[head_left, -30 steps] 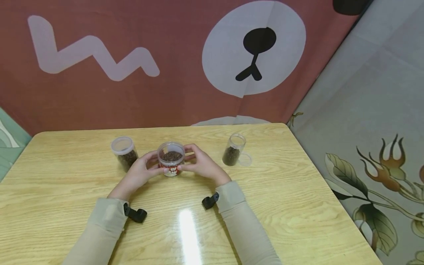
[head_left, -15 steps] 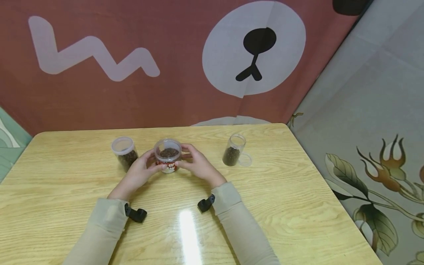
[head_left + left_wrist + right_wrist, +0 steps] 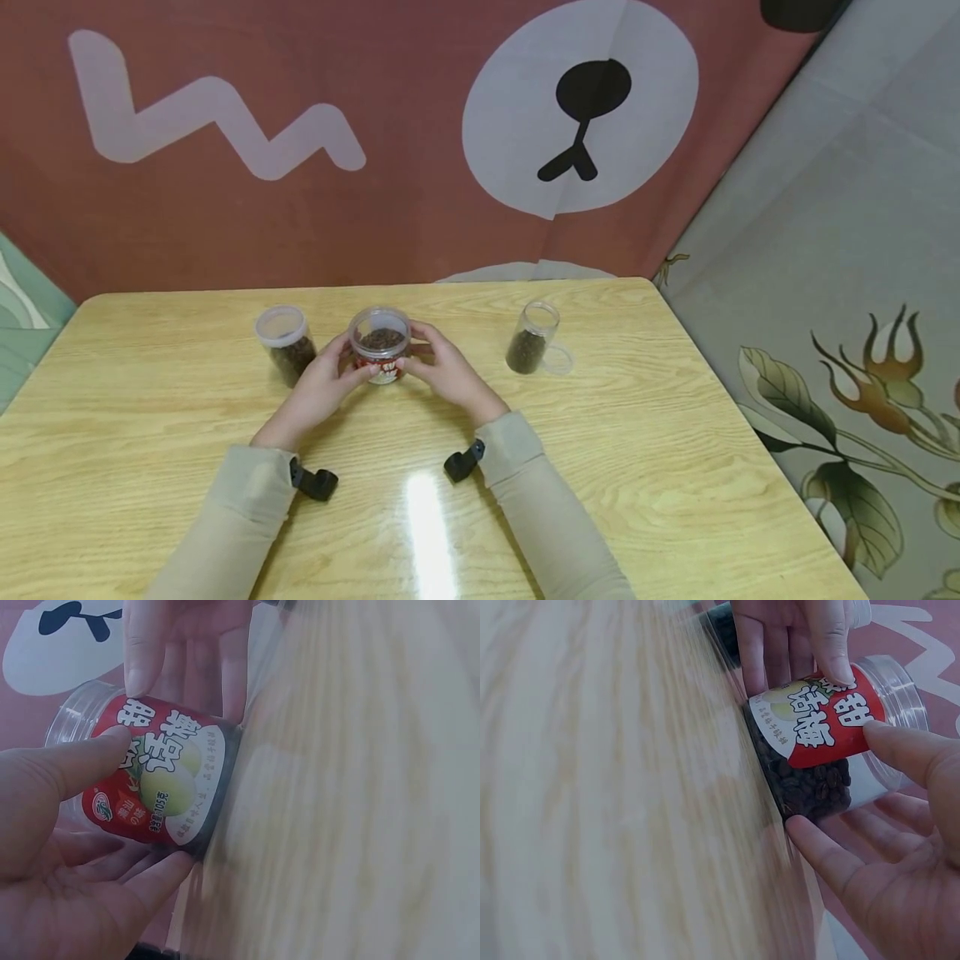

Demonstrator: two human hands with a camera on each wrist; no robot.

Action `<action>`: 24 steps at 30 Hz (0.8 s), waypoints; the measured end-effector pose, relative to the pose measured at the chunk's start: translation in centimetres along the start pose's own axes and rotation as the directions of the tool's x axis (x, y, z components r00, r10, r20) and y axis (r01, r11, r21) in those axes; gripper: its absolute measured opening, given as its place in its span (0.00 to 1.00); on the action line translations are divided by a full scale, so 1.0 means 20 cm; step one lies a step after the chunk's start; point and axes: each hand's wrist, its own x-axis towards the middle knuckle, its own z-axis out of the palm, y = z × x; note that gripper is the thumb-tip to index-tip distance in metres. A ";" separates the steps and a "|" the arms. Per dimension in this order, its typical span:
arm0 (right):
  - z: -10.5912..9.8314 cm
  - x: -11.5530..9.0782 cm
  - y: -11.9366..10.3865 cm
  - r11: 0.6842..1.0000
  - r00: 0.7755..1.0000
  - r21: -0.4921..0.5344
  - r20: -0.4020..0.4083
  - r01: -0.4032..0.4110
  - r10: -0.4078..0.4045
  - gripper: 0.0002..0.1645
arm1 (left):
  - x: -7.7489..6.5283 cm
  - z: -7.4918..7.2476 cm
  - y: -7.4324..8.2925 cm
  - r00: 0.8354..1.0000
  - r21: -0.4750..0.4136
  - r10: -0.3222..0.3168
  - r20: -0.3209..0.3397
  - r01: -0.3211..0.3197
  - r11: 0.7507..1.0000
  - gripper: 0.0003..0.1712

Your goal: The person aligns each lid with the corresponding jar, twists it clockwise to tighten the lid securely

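A clear plastic jar (image 3: 381, 343) with a red printed label (image 3: 154, 765) stands upright on the table between both hands. Its top is uncovered, and dark brown dried pieces (image 3: 810, 787) lie inside. My left hand (image 3: 324, 385) grips the jar's left side, thumb across the front of the label. From the right, my right hand (image 3: 450, 373) grips it the same way, its thumb (image 3: 900, 746) near the upper edge of the label. Fingers of both hands curve around toward the back, partly hidden by the jar.
Left of the hands stands a taller jar (image 3: 291, 354) of dark pieces with a whitish lid, close to the left hand. On the right is a slim clear jar (image 3: 528, 346), uncovered and part-filled, with a clear round lid (image 3: 557, 359) lying beside it. Behind the table (image 3: 637, 467) hangs a printed cloth (image 3: 397, 225).
The red-labelled jar has moved slightly left and away from the body, with both hands still around it. The right forearm has followed leftward. The other two jars stay in place.
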 end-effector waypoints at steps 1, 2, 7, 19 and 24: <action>0.00 0.00 0.00 1.000 1.000 0.003 -0.002 0.002 -0.002 0.36 | 0.00 0.00 0.00 1.000 -0.006 0.002 0.002 -0.002 1.000 0.42; 0.00 0.00 0.00 1.000 1.000 0.007 -0.004 0.002 -0.002 0.36 | 0.00 0.00 0.00 1.000 -0.012 0.003 0.003 -0.003 1.000 0.42; 0.00 0.01 0.00 1.000 1.000 0.028 -0.009 0.013 -0.013 0.35 | 0.00 0.00 0.01 1.000 -0.049 0.008 0.003 -0.008 0.999 0.44; 0.01 0.01 -0.01 0.998 1.000 0.056 0.001 0.016 -0.016 0.35 | -0.01 0.00 0.03 0.999 -0.104 0.044 -0.016 -0.045 0.994 0.47; 0.00 0.00 -0.01 0.998 1.000 0.061 0.002 0.005 -0.005 0.35 | -0.01 0.00 0.04 0.999 -0.076 0.027 -0.019 -0.028 0.997 0.52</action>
